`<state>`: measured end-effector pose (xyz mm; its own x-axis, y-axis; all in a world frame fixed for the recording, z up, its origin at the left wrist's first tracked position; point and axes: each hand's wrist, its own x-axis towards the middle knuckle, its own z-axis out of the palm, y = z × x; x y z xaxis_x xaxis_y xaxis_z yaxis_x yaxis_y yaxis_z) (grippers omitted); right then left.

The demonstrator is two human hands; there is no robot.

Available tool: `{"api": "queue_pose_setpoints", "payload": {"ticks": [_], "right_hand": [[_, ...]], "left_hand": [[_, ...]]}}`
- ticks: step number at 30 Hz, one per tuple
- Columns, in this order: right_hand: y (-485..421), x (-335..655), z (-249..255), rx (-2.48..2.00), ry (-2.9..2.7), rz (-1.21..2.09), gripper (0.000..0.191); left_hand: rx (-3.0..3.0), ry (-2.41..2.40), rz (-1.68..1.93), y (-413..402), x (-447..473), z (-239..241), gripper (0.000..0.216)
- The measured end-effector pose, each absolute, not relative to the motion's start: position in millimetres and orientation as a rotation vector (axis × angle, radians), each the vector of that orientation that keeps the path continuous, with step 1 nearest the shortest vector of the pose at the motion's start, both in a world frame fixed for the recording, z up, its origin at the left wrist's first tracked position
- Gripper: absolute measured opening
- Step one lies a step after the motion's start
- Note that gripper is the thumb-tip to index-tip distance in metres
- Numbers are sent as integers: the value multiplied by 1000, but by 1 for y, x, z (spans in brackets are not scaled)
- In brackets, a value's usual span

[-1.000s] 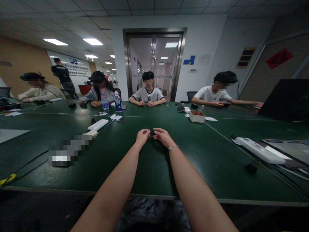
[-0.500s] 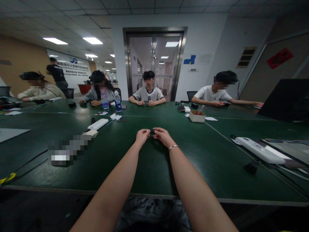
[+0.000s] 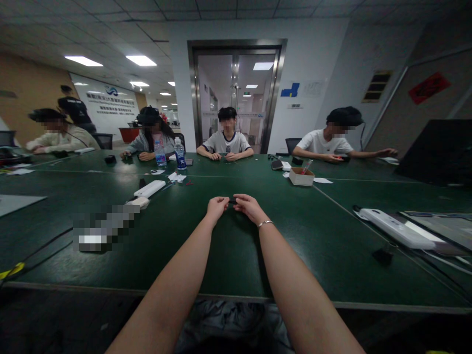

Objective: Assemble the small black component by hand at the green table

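The small black object (image 3: 232, 201) spans the gap between both hands, over the green table (image 3: 236, 260), its visible part running from nine to three o'clock. The left hand (image 3: 216, 208) pinches its nine o'clock end; the right hand (image 3: 249, 207) grasps the three o'clock end, so neither is nearer. Fingers cover both ends; whether it is one piece, I cannot tell.

The room is dim, lit mainly by white rectangular ceiling panels (image 3: 141, 60) at the upper left, nearly blown out. Soft glare lies on the glossy dark-green worktop (image 3: 306, 236); the space beneath sinks into near-black shadow. Wide-angle distortion stretches the sides, and coarse pixel blocks cover the seated people's faces (image 3: 227, 126).
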<state>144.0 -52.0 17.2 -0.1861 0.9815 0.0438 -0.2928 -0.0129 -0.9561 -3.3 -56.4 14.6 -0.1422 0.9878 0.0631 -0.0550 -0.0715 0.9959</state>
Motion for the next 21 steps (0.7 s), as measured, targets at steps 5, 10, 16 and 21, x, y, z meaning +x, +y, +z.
{"api": "queue_pose_setpoints", "payload": {"ticks": [5, 10, 16, 21], "right_hand": [[-52, 144, 17, -883, -1125, 1459, 18], [-51, 143, 17, -884, -1134, 1459, 18], [-51, 145, 16, -859, -1152, 1468, 18], [-52, 145, 16, -849, -1157, 1463, 16]], "left_hand": [[1163, 1249, 1381, -57, -4, 15, 16], [1155, 1249, 1374, -59, -3, 17, 14], [1142, 1244, 1357, -61, -3, 20, 17], [1186, 1283, 1365, -59, -3, 17, 21]]}}
